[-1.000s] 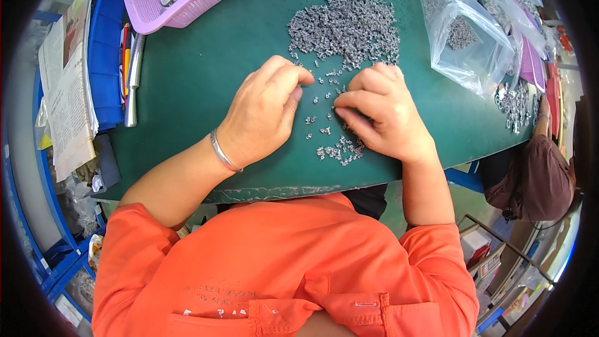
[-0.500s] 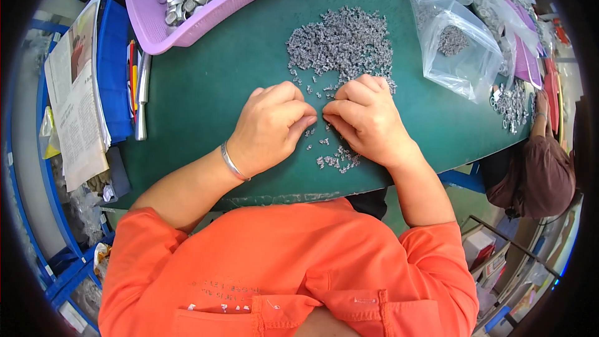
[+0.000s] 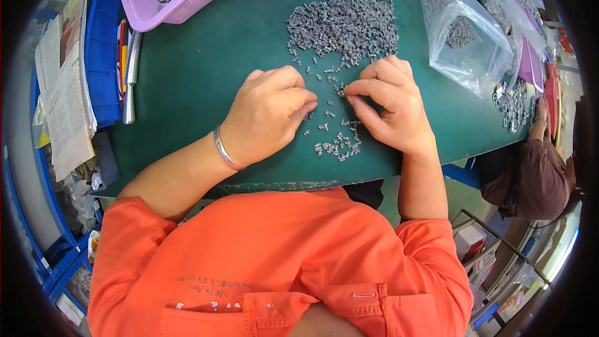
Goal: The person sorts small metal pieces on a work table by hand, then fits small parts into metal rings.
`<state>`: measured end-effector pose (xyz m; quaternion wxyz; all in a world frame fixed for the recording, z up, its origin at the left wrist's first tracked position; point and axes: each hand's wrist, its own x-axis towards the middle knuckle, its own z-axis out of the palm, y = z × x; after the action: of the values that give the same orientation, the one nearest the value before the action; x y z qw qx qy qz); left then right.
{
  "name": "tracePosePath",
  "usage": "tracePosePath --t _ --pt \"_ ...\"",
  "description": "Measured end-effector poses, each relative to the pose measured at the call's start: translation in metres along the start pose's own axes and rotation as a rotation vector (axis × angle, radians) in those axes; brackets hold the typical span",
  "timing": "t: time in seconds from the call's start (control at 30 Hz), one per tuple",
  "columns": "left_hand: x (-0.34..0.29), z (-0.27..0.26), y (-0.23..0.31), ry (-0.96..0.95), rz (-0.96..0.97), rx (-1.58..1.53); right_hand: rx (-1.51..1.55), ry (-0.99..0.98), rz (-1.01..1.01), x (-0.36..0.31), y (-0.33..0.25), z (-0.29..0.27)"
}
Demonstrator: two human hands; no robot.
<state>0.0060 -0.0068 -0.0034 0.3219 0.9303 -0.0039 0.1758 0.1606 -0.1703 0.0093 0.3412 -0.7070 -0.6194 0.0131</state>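
My left hand (image 3: 265, 109) is over the green table with thumb and forefinger pinched together. Whatever those fingertips hold is too small or hidden to name; small grey metal pieces lie just below them. To its right, my right hand (image 3: 394, 105) has thumb and forefinger brought together at the edge of a thin trail of pieces. I cannot make out what is between them. Beyond both hands spreads a big pile of tiny grey metal parts (image 3: 343, 25). A smaller loose cluster of the same parts (image 3: 340, 145) lies nearer my body, between the hands.
A purple basket (image 3: 146, 15) of metal rings stands far left. Beside it are a blue tray (image 3: 103, 50), a newspaper (image 3: 65, 75) and a metal-handled tool (image 3: 131, 78). Clear plastic bags (image 3: 471, 56) and small metal pieces (image 3: 515, 106) lie right, near another person's arm (image 3: 540, 128).
My right hand has moved right, away from my left hand, opening a wider gap between them. The left hand keeps its pinch. The small near cluster looks a little fuller.
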Motion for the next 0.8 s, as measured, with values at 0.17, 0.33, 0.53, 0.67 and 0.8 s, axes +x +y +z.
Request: tracePosePath --t 0.17,0.33,0.53,0.67,0.8 --pt "0.000 0.005 -0.001 0.066 -0.015 -0.011 -0.031 0.026 0.011 -0.004 0.004 -0.001" --pt "0.001 0.003 0.000 0.019 -0.011 0.029 -0.048 0.000 0.026 -0.003 0.000 0.000" --pt "0.001 0.005 -0.002 0.023 -0.006 0.019 -0.085 -0.036 0.021 -0.004 0.001 0.004" --pt "0.000 0.001 -0.001 -0.025 -0.007 0.009 0.004 -0.100 0.012 -0.005 0.004 -0.007" --pt "0.001 0.002 -0.002 -0.015 -0.017 -0.019 0.034 0.014 0.062 -0.006 0.009 -0.011"
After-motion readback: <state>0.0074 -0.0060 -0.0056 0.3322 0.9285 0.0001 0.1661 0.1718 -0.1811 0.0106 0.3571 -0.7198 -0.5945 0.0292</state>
